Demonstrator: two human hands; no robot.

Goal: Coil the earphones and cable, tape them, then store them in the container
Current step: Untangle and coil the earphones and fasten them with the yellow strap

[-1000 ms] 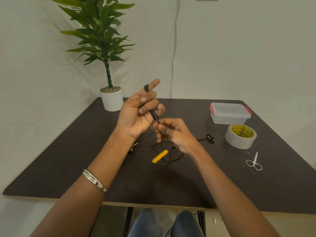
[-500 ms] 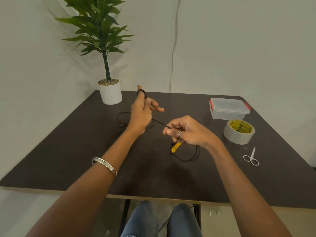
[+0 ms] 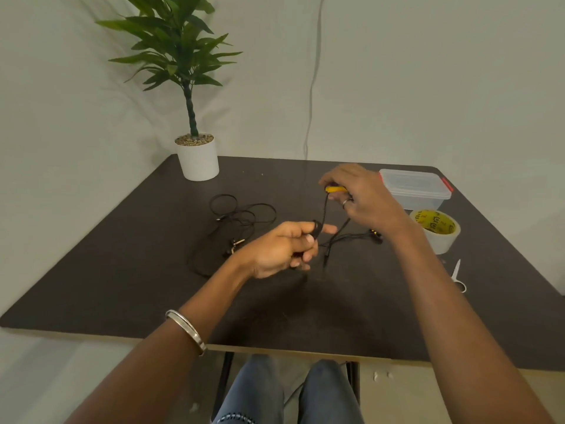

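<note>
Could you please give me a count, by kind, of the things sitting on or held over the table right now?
Potted plant: 1
Loose cable on the table: 1
Earphones held between both hands: 1
Container, lid on: 1
Tape roll: 1
Scissors: 1
Total: 6

Left hand [image 3: 279,249] curled low, right hand [image 3: 363,200] raised, fingers pinched

I see the black loose cable [image 3: 241,215] left on the dark table [image 3: 122,270], the clear lidded plastic container [image 3: 415,188] far right, the tape roll [image 3: 437,231] before it.
</note>
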